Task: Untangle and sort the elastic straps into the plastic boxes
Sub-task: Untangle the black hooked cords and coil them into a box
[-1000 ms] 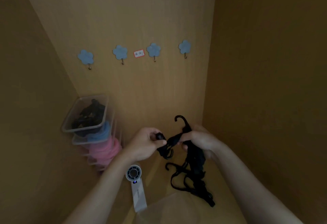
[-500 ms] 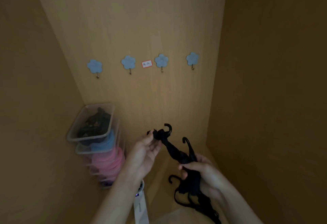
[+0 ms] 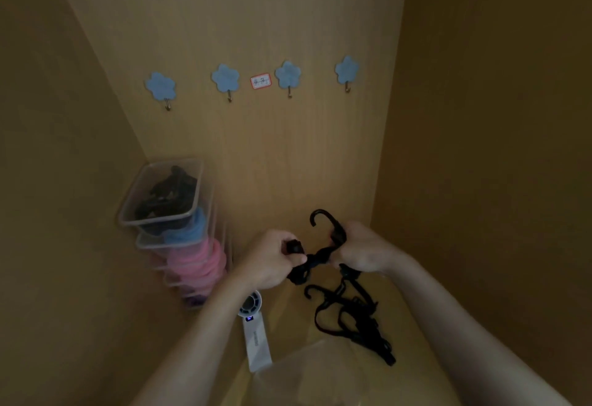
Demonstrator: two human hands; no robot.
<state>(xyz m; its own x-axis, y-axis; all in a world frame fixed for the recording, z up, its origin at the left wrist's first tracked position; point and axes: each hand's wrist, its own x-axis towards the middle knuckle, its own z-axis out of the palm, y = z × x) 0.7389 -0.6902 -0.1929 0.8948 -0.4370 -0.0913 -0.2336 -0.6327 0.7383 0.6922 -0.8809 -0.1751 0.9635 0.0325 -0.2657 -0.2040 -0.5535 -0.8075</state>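
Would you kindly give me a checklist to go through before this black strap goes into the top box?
1. The left hand grips one end of the strap: ok.
2. The right hand grips it below the hook: ok.
3. Strap free of the bundle: not ok, it seems to run on into the bundle under the right hand.
4. The top box has no lid on: ok.
5. Its contents are black too: ok.
6. Room left in it: cannot tell.

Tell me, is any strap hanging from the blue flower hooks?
No, all four blue flower hooks are bare; the left hand and right hand hold the black straps.
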